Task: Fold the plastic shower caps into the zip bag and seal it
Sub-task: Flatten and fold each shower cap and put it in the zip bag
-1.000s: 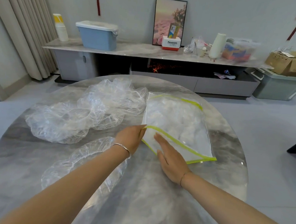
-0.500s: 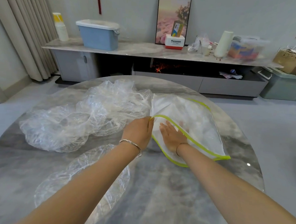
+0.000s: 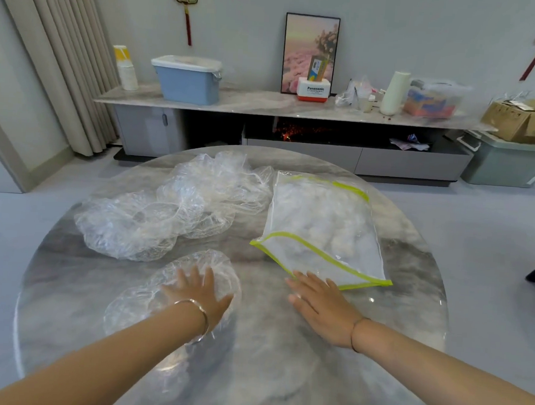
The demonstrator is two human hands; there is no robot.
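On sideboard (image 3: 250, 102), "Panasonic" box (image 3: 313, 91), left hand (image 3: 199, 295) flat on shower cap (image 3: 128, 306), right hand (image 3: 322, 309) flat by zip bag (image 3: 324, 224)

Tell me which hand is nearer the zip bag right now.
Right. The right hand lies flat on the table, fingertips at the zip bag's near green edge. The left hand rests on a separate shower cap, off to the bag's left.

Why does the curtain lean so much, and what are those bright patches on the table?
Head view: a wide-angle lens slants the curtain; the glossy table mirrors room light as pale glare, for instance beside the right hand; the clear shower cap under the left hand nearly vanishes against it.
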